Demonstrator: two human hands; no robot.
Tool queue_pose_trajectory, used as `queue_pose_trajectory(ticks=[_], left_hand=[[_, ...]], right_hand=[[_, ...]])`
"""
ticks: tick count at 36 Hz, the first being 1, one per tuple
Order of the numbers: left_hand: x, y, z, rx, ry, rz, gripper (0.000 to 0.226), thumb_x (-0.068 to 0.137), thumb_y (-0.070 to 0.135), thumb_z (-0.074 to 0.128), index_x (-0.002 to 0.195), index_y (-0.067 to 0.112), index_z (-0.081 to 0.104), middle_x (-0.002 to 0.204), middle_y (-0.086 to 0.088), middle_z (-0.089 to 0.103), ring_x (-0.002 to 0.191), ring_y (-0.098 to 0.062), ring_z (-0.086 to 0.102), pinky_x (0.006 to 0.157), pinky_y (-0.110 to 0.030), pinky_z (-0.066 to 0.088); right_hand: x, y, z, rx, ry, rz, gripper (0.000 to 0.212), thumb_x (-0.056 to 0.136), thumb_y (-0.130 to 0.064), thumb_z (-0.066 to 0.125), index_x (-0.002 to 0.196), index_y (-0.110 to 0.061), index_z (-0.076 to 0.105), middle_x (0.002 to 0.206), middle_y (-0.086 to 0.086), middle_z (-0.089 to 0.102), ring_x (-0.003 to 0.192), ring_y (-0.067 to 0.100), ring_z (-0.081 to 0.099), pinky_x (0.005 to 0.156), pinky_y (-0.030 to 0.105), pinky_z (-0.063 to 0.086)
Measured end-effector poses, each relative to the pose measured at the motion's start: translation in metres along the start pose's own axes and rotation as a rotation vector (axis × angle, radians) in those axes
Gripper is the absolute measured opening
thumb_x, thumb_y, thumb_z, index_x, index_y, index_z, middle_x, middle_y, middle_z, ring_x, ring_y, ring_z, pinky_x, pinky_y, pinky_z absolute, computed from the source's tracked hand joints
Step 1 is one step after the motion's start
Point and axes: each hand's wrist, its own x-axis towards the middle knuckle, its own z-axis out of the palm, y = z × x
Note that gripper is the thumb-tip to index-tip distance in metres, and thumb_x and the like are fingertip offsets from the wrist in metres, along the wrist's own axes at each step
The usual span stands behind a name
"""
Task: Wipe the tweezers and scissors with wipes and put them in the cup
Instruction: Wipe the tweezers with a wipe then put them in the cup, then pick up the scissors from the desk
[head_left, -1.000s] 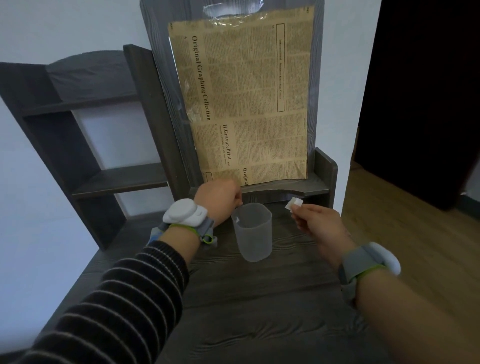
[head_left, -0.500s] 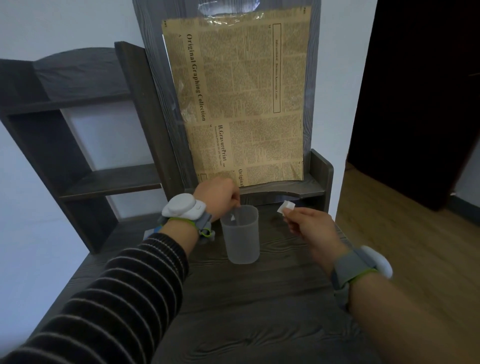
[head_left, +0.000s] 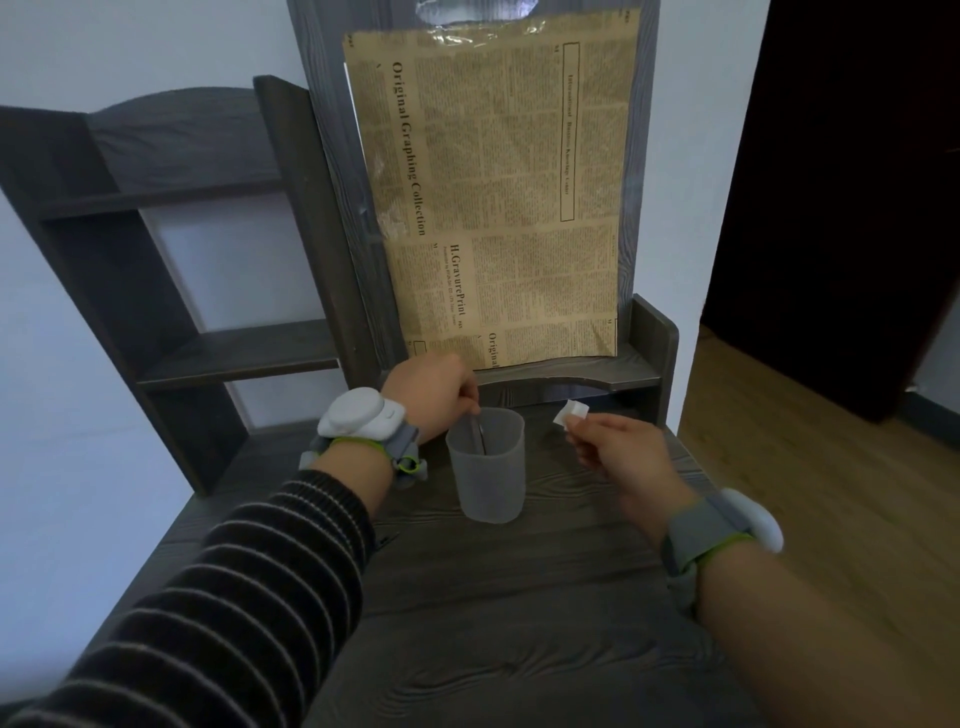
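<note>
A translucent plastic cup (head_left: 489, 473) stands upright on the dark wooden desk (head_left: 519, 597). My left hand (head_left: 431, 392) hovers over the cup's left rim and pinches the top of thin metal tweezers (head_left: 479, 431), whose tips reach down inside the cup. To the right of the cup, my right hand (head_left: 618, 452) pinches a small white folded wipe (head_left: 571, 413) above the desk. No scissors show in this view.
A low shelf (head_left: 571, 379) with a raised end panel runs behind the cup. A tall back panel carries a taped newspaper sheet (head_left: 498, 197). An open bookshelf (head_left: 171, 291) stands at the left. Wooden floor (head_left: 831, 493) lies beyond the desk's right edge.
My left hand has lowered the tweezers into the cup. My right hand, with the wipe, has stayed beside the cup.
</note>
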Motion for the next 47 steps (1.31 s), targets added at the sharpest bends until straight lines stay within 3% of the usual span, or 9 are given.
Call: queue_pose_trajectory(ticks=[15,20,24,34,36,41,47], left_hand=[[-0.017,-0.007,-0.010,-0.025,0.061,-0.037,0.016,0.087,0.026,0.062,0.098,0.022,0.072,0.102,0.001,0.069,0.095,-0.018,0.062,0.074,-0.027,0.046],[-0.036,-0.019,-0.020,-0.070,0.073,-0.090,0.017,0.087,0.028,0.061,0.100,0.022,0.072,0.105,0.000,0.068,0.097,-0.019,0.061,0.080,-0.030,0.048],[-0.065,-0.034,-0.015,-0.114,0.113,-0.159,0.018,0.087,0.029,0.062,0.098,0.019,0.073,0.103,-0.002,0.067,0.096,-0.020,0.061,0.073,-0.026,0.040],[-0.143,-0.073,0.025,-0.112,0.043,-0.326,0.016,0.083,0.034,0.062,0.094,0.026,0.072,0.102,0.000,0.070,0.097,-0.021,0.063,0.081,-0.031,0.048],[-0.153,-0.076,0.032,-0.112,0.013,-0.360,0.016,0.082,0.036,0.063,0.091,0.026,0.071,0.103,-0.001,0.069,0.097,-0.022,0.063,0.082,-0.033,0.049],[-0.166,-0.082,0.049,-0.140,-0.034,-0.423,0.020,0.081,0.038,0.064,0.092,0.022,0.069,0.102,-0.003,0.068,0.097,-0.023,0.062,0.081,-0.032,0.049],[-0.165,-0.079,0.061,-0.135,-0.019,-0.496,0.030,0.084,0.038,0.061,0.098,0.013,0.066,0.105,-0.009,0.066,0.099,-0.026,0.061,0.084,-0.036,0.050]], right_hand=[[-0.017,-0.009,0.005,-0.005,-0.010,-0.010,0.008,0.085,-0.007,0.062,0.093,-0.004,0.063,0.077,0.004,0.061,0.069,0.010,0.054,0.069,0.022,0.047],[-0.029,-0.018,0.014,-0.010,-0.032,-0.053,0.017,0.085,-0.008,0.063,0.098,0.003,0.065,0.074,0.006,0.061,0.066,0.011,0.053,0.064,0.022,0.045],[-0.040,-0.024,0.025,-0.006,-0.075,-0.096,0.019,0.084,-0.010,0.064,0.100,0.001,0.066,0.075,0.006,0.061,0.069,0.014,0.051,0.064,0.024,0.044],[-0.067,-0.004,0.064,-0.028,-0.177,-0.103,0.011,0.085,-0.013,0.063,0.091,-0.005,0.067,0.073,0.004,0.059,0.063,0.011,0.049,0.057,0.021,0.042],[-0.070,0.004,0.072,-0.037,-0.192,-0.075,0.007,0.085,-0.013,0.064,0.082,-0.008,0.067,0.071,0.004,0.060,0.061,0.010,0.050,0.055,0.020,0.042],[-0.077,0.017,0.087,-0.017,-0.210,-0.027,0.006,0.086,-0.010,0.062,0.084,-0.006,0.067,0.068,0.004,0.061,0.056,0.009,0.045,0.050,0.019,0.040],[-0.080,0.023,0.091,-0.076,-0.270,-0.017,0.010,0.088,-0.008,0.059,0.080,-0.007,0.064,0.071,0.005,0.061,0.058,0.010,0.045,0.054,0.022,0.039]])
